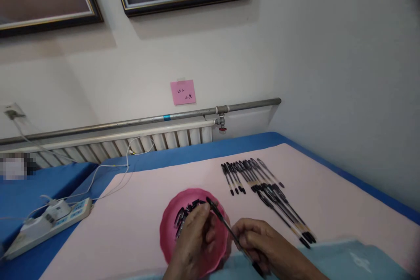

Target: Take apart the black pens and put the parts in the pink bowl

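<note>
A black-capped pen (227, 224) slants across in front of me, held in both hands. My left hand (194, 238) is closed, with thumb and fingers pinching the cap end above a pink scalloped bowl (164, 232). Farther down, the fingers of my right hand (271, 245) are wrapped round the barrel. Several small black and clear pieces, which look like pen caps (180, 218), lie in the bowl, partly hidden by my left hand. To the right, capped pens (244, 170) rest side by side in a row, and another bunch of pens (285, 210) lies nearer to me.
Pink sheeting (131, 218) covers a blue tabletop (183, 157). At the left lies a white power strip (78, 210) with plugs and trailing cables. A radiator (170, 138), pipe (144, 120) and valve (222, 124) run along the wall. Light blue cloth (348, 258) lies at the front edge.
</note>
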A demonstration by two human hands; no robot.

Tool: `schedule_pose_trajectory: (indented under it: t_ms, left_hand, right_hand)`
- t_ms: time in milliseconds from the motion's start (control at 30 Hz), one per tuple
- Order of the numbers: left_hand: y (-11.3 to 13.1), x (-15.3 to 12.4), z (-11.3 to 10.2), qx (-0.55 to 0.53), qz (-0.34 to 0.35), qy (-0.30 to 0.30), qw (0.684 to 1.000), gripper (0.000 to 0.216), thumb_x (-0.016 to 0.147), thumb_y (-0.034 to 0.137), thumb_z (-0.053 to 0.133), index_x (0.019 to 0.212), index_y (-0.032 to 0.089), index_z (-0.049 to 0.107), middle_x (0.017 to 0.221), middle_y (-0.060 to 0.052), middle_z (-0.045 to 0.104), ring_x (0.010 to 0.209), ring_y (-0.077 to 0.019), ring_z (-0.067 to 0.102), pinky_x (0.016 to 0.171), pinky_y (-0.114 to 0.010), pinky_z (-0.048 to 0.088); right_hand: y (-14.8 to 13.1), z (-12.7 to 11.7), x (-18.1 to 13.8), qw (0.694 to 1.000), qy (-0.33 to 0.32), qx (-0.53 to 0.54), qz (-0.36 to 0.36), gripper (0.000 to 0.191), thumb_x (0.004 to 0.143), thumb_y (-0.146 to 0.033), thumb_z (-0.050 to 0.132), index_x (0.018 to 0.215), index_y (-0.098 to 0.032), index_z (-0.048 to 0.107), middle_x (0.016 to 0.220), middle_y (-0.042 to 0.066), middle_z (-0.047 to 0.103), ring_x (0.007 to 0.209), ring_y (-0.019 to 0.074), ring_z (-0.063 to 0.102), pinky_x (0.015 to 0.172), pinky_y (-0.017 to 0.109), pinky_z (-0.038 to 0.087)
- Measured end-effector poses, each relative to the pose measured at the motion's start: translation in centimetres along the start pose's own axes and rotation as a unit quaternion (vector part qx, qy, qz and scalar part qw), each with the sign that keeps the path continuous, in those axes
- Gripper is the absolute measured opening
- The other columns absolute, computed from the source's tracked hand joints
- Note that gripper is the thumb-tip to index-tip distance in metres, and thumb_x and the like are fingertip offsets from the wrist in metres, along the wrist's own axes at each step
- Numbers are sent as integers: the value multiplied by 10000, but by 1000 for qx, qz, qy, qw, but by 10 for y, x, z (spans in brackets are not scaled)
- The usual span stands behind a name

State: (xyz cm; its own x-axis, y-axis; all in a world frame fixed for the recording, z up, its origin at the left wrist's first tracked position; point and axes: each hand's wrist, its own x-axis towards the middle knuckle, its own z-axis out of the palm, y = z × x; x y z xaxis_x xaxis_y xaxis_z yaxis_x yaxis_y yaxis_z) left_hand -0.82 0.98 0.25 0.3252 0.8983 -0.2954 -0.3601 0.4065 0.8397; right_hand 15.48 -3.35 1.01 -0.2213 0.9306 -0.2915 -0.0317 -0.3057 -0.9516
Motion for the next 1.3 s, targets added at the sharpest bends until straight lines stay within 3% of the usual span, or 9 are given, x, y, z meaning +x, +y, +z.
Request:
schedule_pose_trajectory:
  t_ms: [167,400,567,667,767,867,967,1100,1300]
  left_hand:
    - [0,0,4,-82,6,-9,997,416,582,402,805,818,133,592,500,92,379,381,-11,236,357,-148,144]
    - [28,3,-22,-43,98,50,993,455,632,480,737,569,187,395,440,110,306,373,-28,225,363,-163,170]
    - [50,0,-53,202,107,149,962,452,623,523,694,520,196,399,394,96,349,378,-57,284,397,-190,218]
    - [51,0,-61,366,93,155,913,375,675,478,652,518,187,475,426,68,414,422,-84,355,435,-206,255]
    - [46,0,-56,417,132,147,887,288,715,434,619,593,175,587,536,22,531,534,-125,467,499,-220,321]
    - [38,-3,-40,324,118,90,934,308,738,477,596,694,173,620,516,43,476,456,-96,392,445,-213,286]
    - [29,-7,-21,175,34,-7,984,398,712,550,615,785,159,614,497,74,395,372,-50,244,369,-200,183]
    - [18,-8,-8,39,-31,-47,998,463,657,521,702,910,141,624,523,79,390,374,-24,212,350,-175,135]
    - [10,-4,-8,-46,-6,-55,997,392,655,419,750,873,114,636,493,93,321,391,-19,204,351,-154,153]
  right_hand:
    - [4,7,-1,993,-101,64,18,139,665,-301,476,669,-172,528,410,-101,328,318,37,189,314,181,125]
    - [0,16,-5,995,-79,17,61,57,598,-239,492,631,-194,480,394,-113,361,292,26,230,306,167,155]
    - [1,14,-4,999,-40,5,37,85,620,-275,468,622,-192,486,399,-101,400,272,24,253,294,171,149]
    - [3,15,-1,999,-26,7,41,99,638,-291,469,616,-196,485,391,-102,405,257,25,250,282,169,145]
    - [5,17,2,999,-14,33,41,101,639,-296,481,640,-194,482,470,-81,494,261,15,252,274,165,131]
    - [8,19,4,998,-17,54,26,137,650,-313,487,676,-180,506,557,-44,566,274,10,286,275,160,153]
    - [11,20,4,998,-43,56,8,192,683,-345,474,689,-163,534,524,-43,542,272,13,292,279,156,171]
    - [11,22,3,996,-69,54,1,198,711,-339,465,657,-160,530,436,-72,452,269,21,279,279,152,167]
    - [13,20,2,994,-89,68,-13,177,712,-330,504,668,-161,524,466,-67,479,283,18,281,296,162,161]
